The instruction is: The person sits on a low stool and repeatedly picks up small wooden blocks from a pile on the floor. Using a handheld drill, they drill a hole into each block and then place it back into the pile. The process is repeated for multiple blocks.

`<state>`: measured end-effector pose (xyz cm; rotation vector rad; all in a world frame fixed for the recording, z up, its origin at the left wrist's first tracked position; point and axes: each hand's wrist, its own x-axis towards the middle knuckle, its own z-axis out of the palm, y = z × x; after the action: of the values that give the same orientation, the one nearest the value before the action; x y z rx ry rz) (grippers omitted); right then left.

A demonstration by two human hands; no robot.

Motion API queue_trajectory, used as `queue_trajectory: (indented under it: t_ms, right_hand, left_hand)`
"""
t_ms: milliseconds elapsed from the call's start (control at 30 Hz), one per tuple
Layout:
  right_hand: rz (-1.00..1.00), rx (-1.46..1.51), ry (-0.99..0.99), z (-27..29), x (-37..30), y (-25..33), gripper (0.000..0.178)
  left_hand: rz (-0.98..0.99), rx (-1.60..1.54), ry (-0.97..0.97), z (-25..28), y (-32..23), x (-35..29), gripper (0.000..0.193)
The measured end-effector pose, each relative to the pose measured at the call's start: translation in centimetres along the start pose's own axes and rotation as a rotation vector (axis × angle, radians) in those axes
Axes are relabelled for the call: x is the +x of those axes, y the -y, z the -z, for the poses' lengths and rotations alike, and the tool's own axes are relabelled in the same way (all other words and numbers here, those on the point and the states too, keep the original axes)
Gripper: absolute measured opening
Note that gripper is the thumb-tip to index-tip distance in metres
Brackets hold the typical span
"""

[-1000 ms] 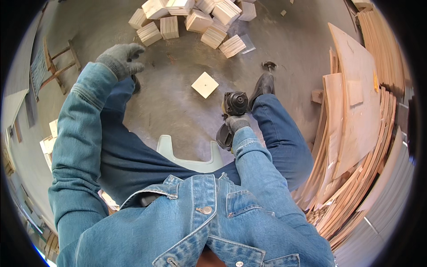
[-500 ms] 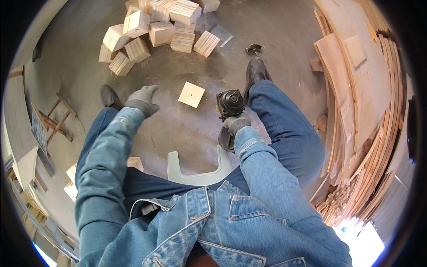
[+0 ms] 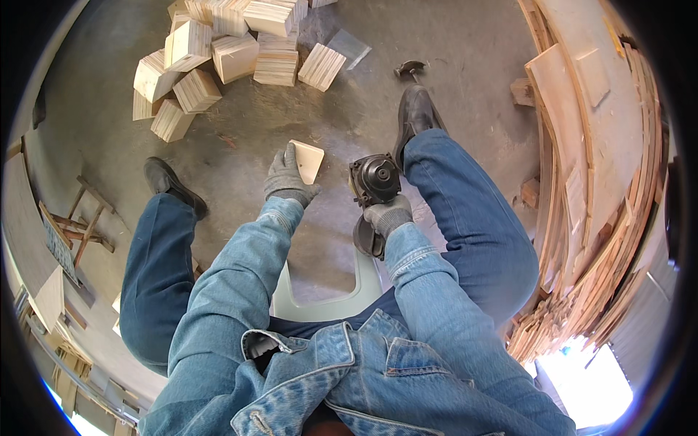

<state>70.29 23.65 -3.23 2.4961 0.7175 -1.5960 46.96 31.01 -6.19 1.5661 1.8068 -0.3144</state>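
My left hand [image 3: 289,178], in a grey glove, has its fingers along the left side of a small square plywood piece [image 3: 309,159]. The thumb points toward its near corner, and the piece looks tilted off the floor. My right hand [image 3: 390,214], also gloved, grips the handle of a black nail gun [image 3: 378,178] with a round cap. The nail gun stands upright to the right of the plywood piece, next to my right leg; its underside is hidden. A dark rounded part [image 3: 368,237] of it shows beside my right wrist.
Stacked plywood blocks [image 3: 235,58] lie in a heap at the far left, near a clear plastic sheet [image 3: 349,48]. Beyond my right shoe is a hammer [image 3: 409,69]. Long boards [image 3: 574,145] are piled along the right. A pale green frame [image 3: 320,311] sits between my legs.
My left hand has moved right and taken hold of the plywood piece, which lay flat before. The right hand keeps its grip on the nail gun. My view has shifted slightly.
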Motion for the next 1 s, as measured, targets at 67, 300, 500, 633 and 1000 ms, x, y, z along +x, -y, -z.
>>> queue_trajectory:
  t_ms: [67, 300, 500, 633, 1000]
  right_hand:
    - [-0.004, 0.012, 0.029, 0.2, 0.0, 0.3, 0.02]
    - [-0.002, -0.056, 0.011, 0.1, 0.4, -0.2, 0.019]
    - [0.158, -0.033, -0.006, 0.1, 0.8, -0.3, 0.019]
    - [0.159, 0.063, -0.008, 0.7, -1.5, 1.4, 0.023]
    - [0.03, -0.057, 0.037, 0.6, -2.3, 2.9, 0.01]
  left_hand:
    - [0.001, -0.027, -0.074, -0.6, -0.1, 0.1, 0.127]
    - [0.047, 0.006, 0.015, 0.3, -0.6, 0.6, 0.122]
    - [0.103, -0.072, 0.035, 3.8, 2.0, 0.4, 0.12]
    - [0.043, -0.11, -0.028, 8.6, 4.3, -2.3, 0.119]
    - [-0.071, -0.065, -0.617, 30.9, 13.6, -12.2, 0.113]
